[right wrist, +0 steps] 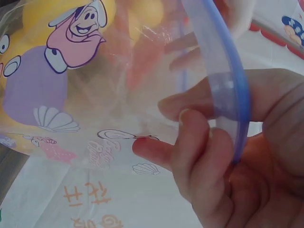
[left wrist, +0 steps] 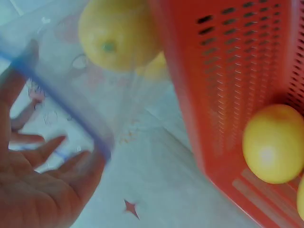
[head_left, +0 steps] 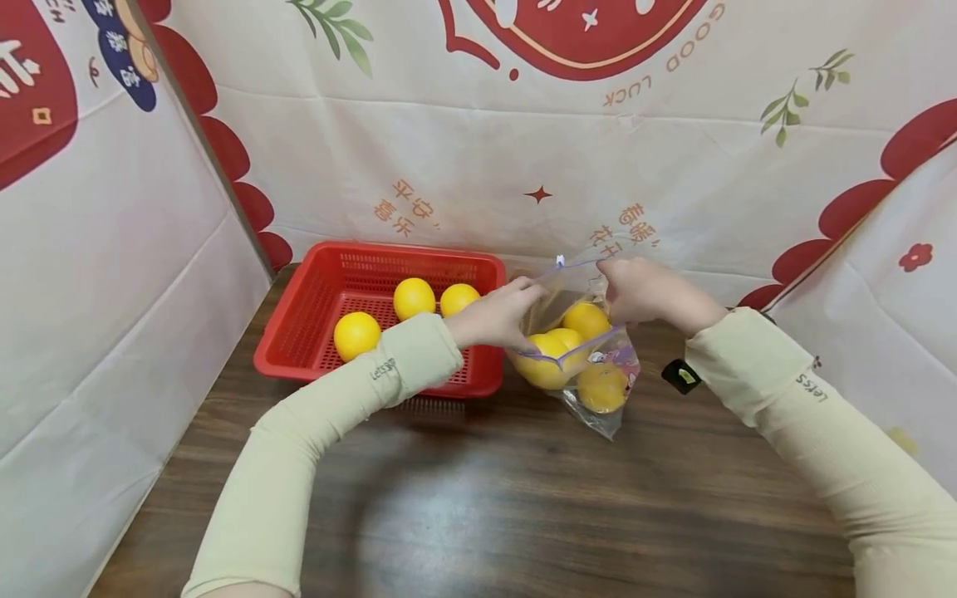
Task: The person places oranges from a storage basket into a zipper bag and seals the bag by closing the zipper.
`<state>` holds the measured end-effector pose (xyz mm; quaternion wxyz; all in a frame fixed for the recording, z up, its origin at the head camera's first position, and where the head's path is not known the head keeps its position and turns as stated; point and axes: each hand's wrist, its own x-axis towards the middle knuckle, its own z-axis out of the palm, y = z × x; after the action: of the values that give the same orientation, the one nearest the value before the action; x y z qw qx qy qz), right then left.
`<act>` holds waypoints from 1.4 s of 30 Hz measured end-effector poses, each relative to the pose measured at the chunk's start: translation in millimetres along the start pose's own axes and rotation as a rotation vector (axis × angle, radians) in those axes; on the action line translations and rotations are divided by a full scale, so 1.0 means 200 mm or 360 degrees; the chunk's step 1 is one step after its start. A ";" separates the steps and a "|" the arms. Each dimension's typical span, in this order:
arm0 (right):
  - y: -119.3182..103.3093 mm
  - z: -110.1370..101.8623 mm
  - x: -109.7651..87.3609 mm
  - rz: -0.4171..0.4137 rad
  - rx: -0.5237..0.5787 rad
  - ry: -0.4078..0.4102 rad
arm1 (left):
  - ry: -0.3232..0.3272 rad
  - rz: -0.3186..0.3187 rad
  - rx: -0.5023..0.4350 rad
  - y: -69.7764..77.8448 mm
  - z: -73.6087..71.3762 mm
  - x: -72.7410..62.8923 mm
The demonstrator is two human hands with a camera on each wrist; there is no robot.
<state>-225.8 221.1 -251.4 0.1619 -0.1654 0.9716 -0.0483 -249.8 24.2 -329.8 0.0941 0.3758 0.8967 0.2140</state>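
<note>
A clear zip bag (head_left: 555, 361) with a purple-blue strip along its mouth holds several yellow oranges (head_left: 586, 320). My left hand (head_left: 503, 316) is at the left side of the mouth, thumb and fingers spread; in the left wrist view the strip stretches across the thumb and a fingertip. On the far right side, my right hand (head_left: 639, 291) pinches the rim between thumb and curled fingers, plain in the right wrist view. Cartoon prints (right wrist: 76, 38) mark the bag's wall. Between the hands the mouth gapes.
Left of the bag stands a red plastic basket (head_left: 295, 340) with three visible oranges (head_left: 357, 335), partly behind my left forearm. A small black item (head_left: 680, 376) lies near my right sleeve. Printed white cloth (head_left: 478, 158) encloses the back and sides of the wooden table (head_left: 478, 515).
</note>
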 end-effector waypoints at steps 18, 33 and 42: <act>-0.03 0.03 0.04 -0.0051 0.0045 0.0012 | 0.0163 -0.0758 -0.0149 -0.68 -0.21 -0.44; -0.02 0.03 0.03 -0.0064 0.0065 0.0012 | -0.0414 -0.1190 -0.0278 -0.86 -0.17 -0.51; -0.02 0.02 0.02 -0.0059 0.0064 0.0011 | -0.0526 -0.1273 -0.0411 -0.85 -0.16 -0.47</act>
<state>-227.5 216.1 -256.4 0.1610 -0.1798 0.9678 -0.0713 -302.0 -158.3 -377.8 0.3574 0.0138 0.9104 0.2080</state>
